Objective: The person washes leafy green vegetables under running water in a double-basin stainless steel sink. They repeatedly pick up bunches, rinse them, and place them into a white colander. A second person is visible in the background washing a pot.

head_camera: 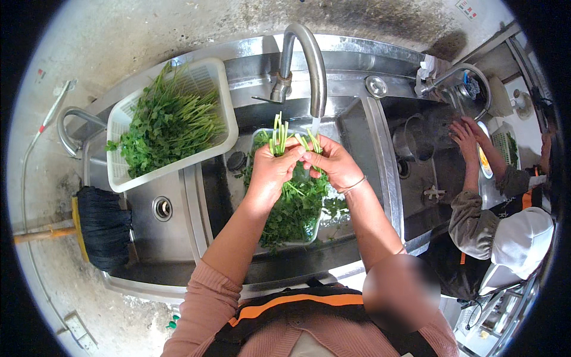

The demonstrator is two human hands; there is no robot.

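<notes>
My left hand [277, 167] is closed around a bunch of green herb stems [279, 136], their cut ends pointing up. Beside it, my right hand [334, 163] grips a smaller bunch of stems [314, 142]; the fingertips of both hands meet. Both are just below the spout of a metal faucet [317, 80], from which water runs. Under my hands, leafy herbs [290, 218] fill a pale plastic basin [312, 238] in the middle sink. A white perforated basket [228, 120] at the left holds more leafy herbs [165, 129], stems towards the right.
A dark mop head [105, 227] leans over the left sink [165, 245]. A second faucet [67, 129] stands there. In the right sink are a metal pot [417, 138] and a co-worker's hands [466, 136]. A round metal strainer [376, 86] lies on the ledge.
</notes>
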